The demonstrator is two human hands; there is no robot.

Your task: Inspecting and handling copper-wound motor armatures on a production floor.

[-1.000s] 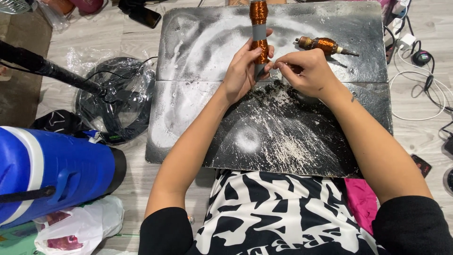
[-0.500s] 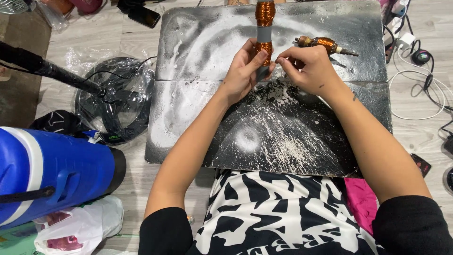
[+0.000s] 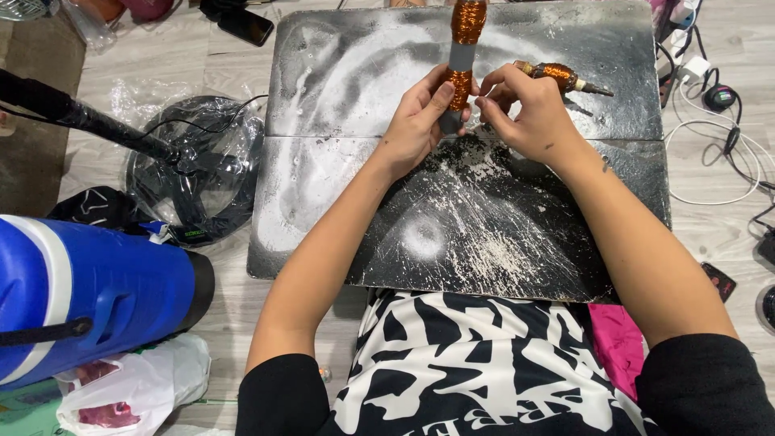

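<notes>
At upper centre, the left hand [image 3: 420, 121] grips the copper-wound rod [image 3: 460, 60] upright on the dusty worktop [image 3: 484, 226]; the right hand [image 3: 525, 113] pinches at the winding (wire too fine to see). Steady tension and close turns would serve best.

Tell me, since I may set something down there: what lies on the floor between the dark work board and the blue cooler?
In the head view, a round black fan base in clear plastic lies between the dark work board and the blue cooler.
</notes>
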